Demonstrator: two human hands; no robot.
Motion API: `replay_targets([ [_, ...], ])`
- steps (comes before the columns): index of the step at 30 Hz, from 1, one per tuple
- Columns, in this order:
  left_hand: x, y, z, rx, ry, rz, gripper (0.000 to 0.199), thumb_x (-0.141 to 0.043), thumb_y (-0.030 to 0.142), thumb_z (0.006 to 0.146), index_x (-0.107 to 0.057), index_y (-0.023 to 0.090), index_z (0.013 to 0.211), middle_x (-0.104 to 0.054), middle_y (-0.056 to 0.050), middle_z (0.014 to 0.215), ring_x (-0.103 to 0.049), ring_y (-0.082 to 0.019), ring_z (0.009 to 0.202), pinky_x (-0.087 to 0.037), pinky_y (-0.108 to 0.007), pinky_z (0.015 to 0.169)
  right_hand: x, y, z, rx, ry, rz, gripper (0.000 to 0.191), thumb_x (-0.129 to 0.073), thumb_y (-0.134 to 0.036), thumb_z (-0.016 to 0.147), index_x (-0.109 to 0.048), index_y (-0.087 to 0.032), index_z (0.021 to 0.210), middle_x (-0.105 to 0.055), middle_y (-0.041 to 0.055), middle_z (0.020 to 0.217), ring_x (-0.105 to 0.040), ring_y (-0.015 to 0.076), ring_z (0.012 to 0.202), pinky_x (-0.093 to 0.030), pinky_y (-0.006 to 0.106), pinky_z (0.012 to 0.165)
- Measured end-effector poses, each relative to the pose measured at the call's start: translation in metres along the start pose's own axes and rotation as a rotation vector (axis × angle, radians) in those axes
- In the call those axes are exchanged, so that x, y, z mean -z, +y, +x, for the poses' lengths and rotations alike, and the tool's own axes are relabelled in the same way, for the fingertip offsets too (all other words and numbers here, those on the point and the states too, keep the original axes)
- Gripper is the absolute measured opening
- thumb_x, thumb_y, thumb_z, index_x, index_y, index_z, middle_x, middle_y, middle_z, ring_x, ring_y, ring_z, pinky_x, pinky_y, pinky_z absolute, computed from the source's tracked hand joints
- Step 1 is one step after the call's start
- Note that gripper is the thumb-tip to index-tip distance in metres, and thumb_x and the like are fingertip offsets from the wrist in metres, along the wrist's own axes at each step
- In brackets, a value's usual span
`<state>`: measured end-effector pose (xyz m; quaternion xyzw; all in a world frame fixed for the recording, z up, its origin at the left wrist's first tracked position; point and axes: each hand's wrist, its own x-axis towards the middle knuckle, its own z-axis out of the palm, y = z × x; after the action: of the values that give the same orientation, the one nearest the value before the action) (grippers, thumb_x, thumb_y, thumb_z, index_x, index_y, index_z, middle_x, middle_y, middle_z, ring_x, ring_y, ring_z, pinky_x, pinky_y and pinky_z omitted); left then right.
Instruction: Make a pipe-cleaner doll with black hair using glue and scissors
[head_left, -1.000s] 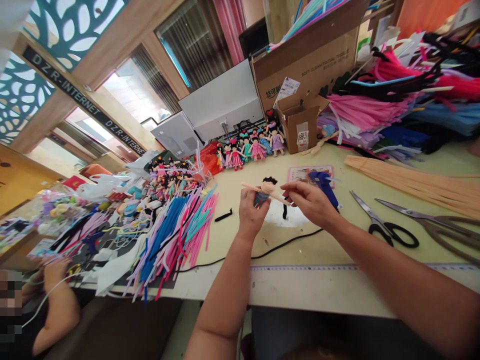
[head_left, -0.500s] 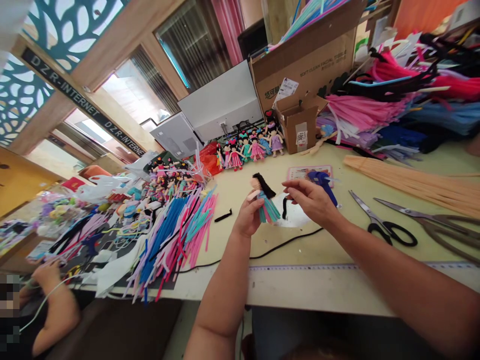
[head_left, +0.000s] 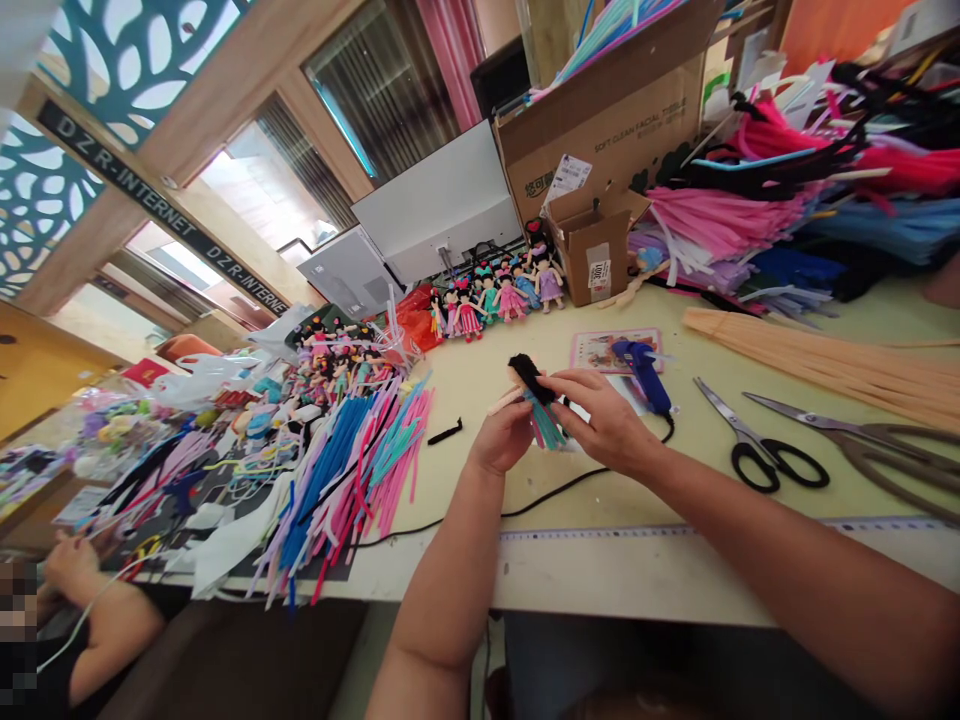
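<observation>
A small doll (head_left: 547, 425) with long black hair and a teal and pink skirt is held above the table. My left hand (head_left: 504, 435) is closed around its body from the left. From the right, my right hand (head_left: 600, 415) reaches over the doll, its fingers on the black hair (head_left: 531, 378). A short black piece (head_left: 445, 432) lies on the table to the left of my hands. Behind my right hand is a blue glue gun (head_left: 643, 375) beside a pink-edged card (head_left: 592, 350).
Black-handled scissors (head_left: 761, 445) and larger scissors (head_left: 862, 430) lie at the right. Colored pipe cleaners (head_left: 337, 470) spread at the left; finished dolls (head_left: 499, 295) stand behind, near a small box (head_left: 596, 245). A co-worker's arm (head_left: 112, 610) shows at lower left.
My right hand has moved left onto the doll's black hair, from a spot just beside it. The doll has shifted slightly to the right with my left hand.
</observation>
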<state>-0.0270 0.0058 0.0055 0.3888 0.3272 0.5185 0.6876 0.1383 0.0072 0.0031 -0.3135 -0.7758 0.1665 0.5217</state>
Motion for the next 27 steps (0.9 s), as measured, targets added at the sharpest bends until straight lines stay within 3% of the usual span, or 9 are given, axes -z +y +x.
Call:
replay_targets([
  [7,0.002,0.002,0.004,-0.008,0.023,-0.017,0.027,-0.057,0.019,0.076,-0.068,0.014,0.1,-0.071,-0.008,0.103,-0.064,-0.024,0.104,-0.045,-0.037,0.095,0.003,0.002,0.001,-0.025,0.043,-0.028,0.03,-0.044,-0.019,0.093,-0.064,-0.022,0.115,-0.067,0.0087,0.109,-0.059,0.0223,0.105,-0.046,0.042,0.094],
  [15,0.005,-0.001,0.009,-0.011,0.109,-0.004,0.023,-0.056,0.017,0.075,-0.067,0.013,0.094,-0.071,-0.007,0.097,-0.065,-0.022,0.098,-0.046,-0.034,0.092,-0.002,0.005,-0.002,-0.006,-0.035,-0.074,0.03,-0.046,-0.018,0.091,-0.064,-0.02,0.114,-0.068,0.0103,0.109,-0.058,0.0243,0.105,-0.044,0.044,0.094],
  [24,0.011,0.002,0.007,0.051,0.125,-0.015,0.03,-0.065,0.035,0.076,-0.064,0.016,0.1,-0.069,-0.01,0.108,-0.064,-0.029,0.107,-0.049,-0.041,0.091,0.004,0.013,0.001,-0.158,-0.003,-0.097,0.025,-0.044,-0.021,0.091,-0.066,-0.021,0.101,-0.068,0.0077,0.095,-0.061,0.0214,0.092,-0.047,0.037,0.084],
  [27,0.016,0.005,0.005,0.026,0.184,0.017,0.033,-0.075,0.026,0.067,-0.062,0.017,0.096,-0.07,-0.006,0.098,-0.067,-0.025,0.098,-0.051,-0.038,0.086,0.005,0.028,0.0,-0.247,-0.036,-0.177,0.025,-0.043,-0.02,0.089,-0.067,-0.019,0.097,-0.069,0.0094,0.097,-0.063,0.0225,0.093,-0.047,0.037,0.084],
])
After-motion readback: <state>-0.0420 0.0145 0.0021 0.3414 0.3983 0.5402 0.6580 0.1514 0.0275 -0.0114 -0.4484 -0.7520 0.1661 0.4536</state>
